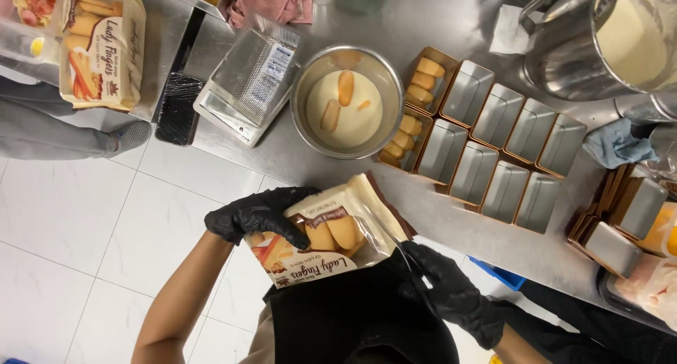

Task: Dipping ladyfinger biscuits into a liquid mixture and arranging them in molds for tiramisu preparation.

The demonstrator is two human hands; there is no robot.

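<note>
Two black-gloved hands at the near edge of a steel counter (pixel 451 216), over white floor tiles. Far left, on the counter corner: an unopened biscuit packet (pixel 102 47), long axis running away from the viewer. Next right, a foil bag (pixel 257 68) lying on a small scale (pixel 222 114). Left hand (pixel 257 214) clamped on the opened packet of sponge fingers (pixel 328 230), fingers curled together over its top left edge, thumb hidden beneath. Packet held in the air just in front of the counter edge, long axis tilted, lower left to upper right, torn mouth toward the upper right, biscuits showing through the clear window. Beyond it, a round metal bowl (pixel 348 102) of pale cream with three biscuits floating. Right hand (pixel 451 293) closed around scissors (pixel 405 258), blades reaching up to the packet's right end. Further right, two rows of small rectangular foil tins (pixel 493 145), the leftmost pair filled with biscuits. Far right, a large steel jug (pixel 578 43), a blue cloth (pixel 617 142).
</note>
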